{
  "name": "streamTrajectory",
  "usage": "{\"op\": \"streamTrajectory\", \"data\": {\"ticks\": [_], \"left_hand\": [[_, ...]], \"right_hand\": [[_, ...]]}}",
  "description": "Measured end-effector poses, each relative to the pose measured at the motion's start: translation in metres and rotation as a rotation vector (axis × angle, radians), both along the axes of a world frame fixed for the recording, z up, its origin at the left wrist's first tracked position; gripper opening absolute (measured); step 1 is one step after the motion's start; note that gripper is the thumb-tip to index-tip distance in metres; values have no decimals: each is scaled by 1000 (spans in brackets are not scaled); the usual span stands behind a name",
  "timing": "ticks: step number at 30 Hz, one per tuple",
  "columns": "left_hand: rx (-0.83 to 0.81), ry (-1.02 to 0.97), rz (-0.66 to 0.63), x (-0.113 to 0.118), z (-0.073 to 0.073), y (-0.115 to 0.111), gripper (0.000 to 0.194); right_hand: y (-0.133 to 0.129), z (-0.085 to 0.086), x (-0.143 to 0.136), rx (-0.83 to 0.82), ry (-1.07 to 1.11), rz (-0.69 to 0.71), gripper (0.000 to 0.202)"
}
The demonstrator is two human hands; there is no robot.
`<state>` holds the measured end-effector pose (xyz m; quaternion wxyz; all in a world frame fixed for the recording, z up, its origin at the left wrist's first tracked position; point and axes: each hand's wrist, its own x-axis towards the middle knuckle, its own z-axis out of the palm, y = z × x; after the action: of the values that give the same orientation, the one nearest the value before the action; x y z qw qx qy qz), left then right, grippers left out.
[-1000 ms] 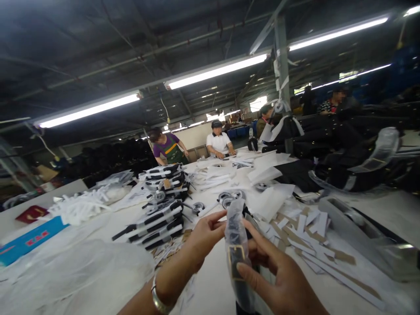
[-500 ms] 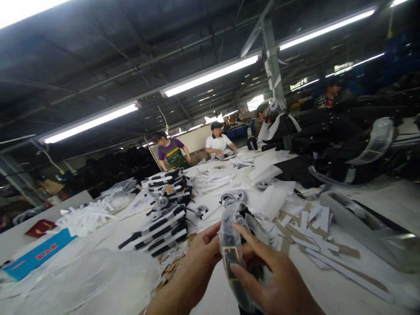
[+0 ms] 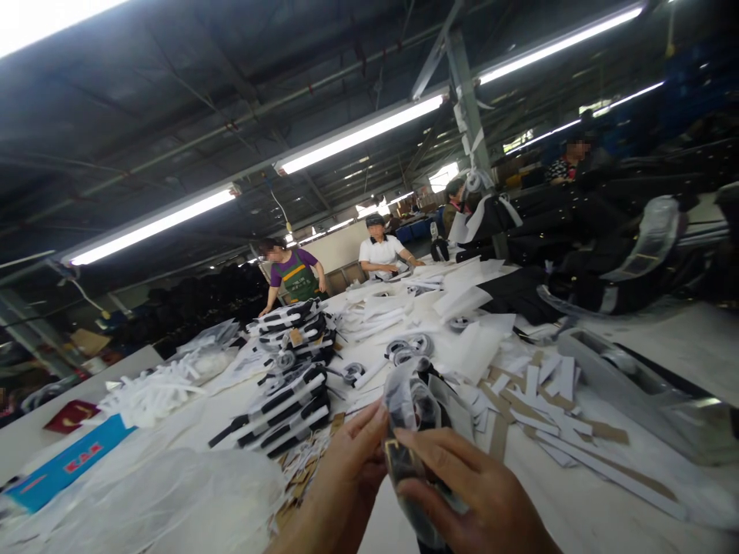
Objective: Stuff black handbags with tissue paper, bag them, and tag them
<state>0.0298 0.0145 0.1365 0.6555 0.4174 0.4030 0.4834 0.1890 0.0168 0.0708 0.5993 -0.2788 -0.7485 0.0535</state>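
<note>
Between my hands is a black belt (image 3: 404, 460) with a gold-coloured buckle, wrapped in clear plastic film and bent into a loop at the top. My left hand (image 3: 361, 454) pinches its left edge near the buckle, thumb and fingers together. My right hand (image 3: 462, 481) grips it from the right, with fingers laid over the film and the thumb below the buckle. The undersides of both hands and the lower end of the belt are partly hidden. Just beyond them, coiled wrapped straps (image 3: 409, 348) lie on the white table.
Stacks of black-and-white bundles (image 3: 292, 400) stand left of centre. Cardboard and white strips (image 3: 554, 415) lie to the right beside a grey tape dispenser (image 3: 640, 392). Plastic sheeting (image 3: 202, 492) and a blue box (image 3: 72, 462) are at left. Co-workers (image 3: 384, 250) are across the table.
My right hand's fingers have moved down the belt toward the buckle, and the film-wrapped top now curves into a more open loop. The co-worker in the apron has an arm stretched further left.
</note>
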Motion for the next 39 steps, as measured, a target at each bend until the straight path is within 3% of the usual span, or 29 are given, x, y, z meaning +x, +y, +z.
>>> {"op": "streamTrajectory", "data": {"ticks": [4, 6, 8, 10, 13, 15, 17, 21, 24, 27, 33, 39], "left_hand": [[25, 27, 1, 8, 7, -3, 39], [30, 47, 0, 10, 7, -2, 44], [36, 80, 9, 8, 5, 0, 52], [36, 110, 40, 2, 2, 6, 61], [47, 156, 136, -11, 4, 21, 68], [65, 187, 173, -19, 10, 33, 69], [90, 207, 148, -25, 19, 43, 68], [130, 229, -8, -27, 29, 52, 64], [115, 246, -127, -24, 25, 49, 60], [69, 235, -163, -23, 17, 41, 59], [40, 257, 6, -31, 14, 30, 69], [67, 295, 125, -32, 13, 28, 66]], "right_hand": [[0, 1, 0, -2, 13, 9, 33], [-1, -1, 2, -4, 34, 77, 36], [-1, -7, 9, -15, 67, 187, 36], [5, -18, 24, -66, 98, 208, 31], [30, -51, 65, -251, 54, -41, 18], [55, -80, 99, -444, -90, -228, 24], [81, -107, 127, -673, -323, -384, 30], [124, -136, 146, -830, -501, -486, 24], [148, -139, 132, -925, -595, -568, 24], [167, -137, 118, -1046, -666, -596, 29], [181, -130, 123, -1151, -645, -500, 29], [160, -96, 139, -1001, -420, -330, 23]]}}
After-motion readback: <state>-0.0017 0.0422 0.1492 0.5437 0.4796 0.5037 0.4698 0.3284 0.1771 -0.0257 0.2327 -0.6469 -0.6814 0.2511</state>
